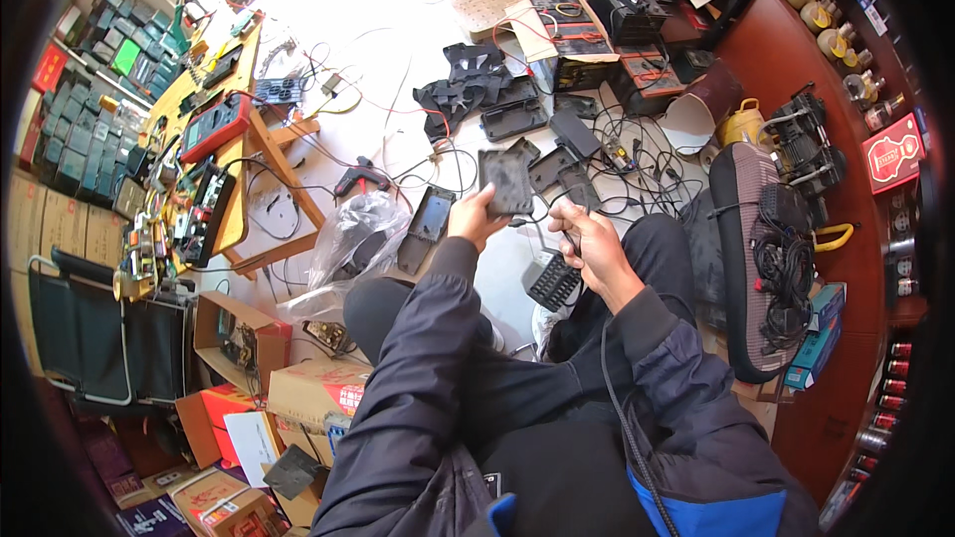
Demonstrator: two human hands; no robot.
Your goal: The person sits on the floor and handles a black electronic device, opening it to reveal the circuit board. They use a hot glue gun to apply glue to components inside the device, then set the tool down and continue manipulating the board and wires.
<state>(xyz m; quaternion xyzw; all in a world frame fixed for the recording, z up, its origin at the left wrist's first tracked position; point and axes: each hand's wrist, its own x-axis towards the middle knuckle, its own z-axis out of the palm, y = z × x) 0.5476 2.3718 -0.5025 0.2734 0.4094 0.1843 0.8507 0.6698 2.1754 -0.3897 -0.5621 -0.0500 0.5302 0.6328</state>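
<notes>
Dark jacket (pixel 403 418) filled lower edge. Left hand (pixel 474 220) gripped black plastic casing (pixel 506 184) by lower-left edge, thumb on top. Right hand (pixel 595 251) curled closed — contents hard to tell — narrow gap between it and casing, gridded black block (pixel 553 281) near. Cables (pixel 647 177) crowded right; white floor (pixel 373 50) stretched farther off.

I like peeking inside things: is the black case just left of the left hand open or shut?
Open: no lid covers the black case; its raised rim and hollow inside show.
</notes>
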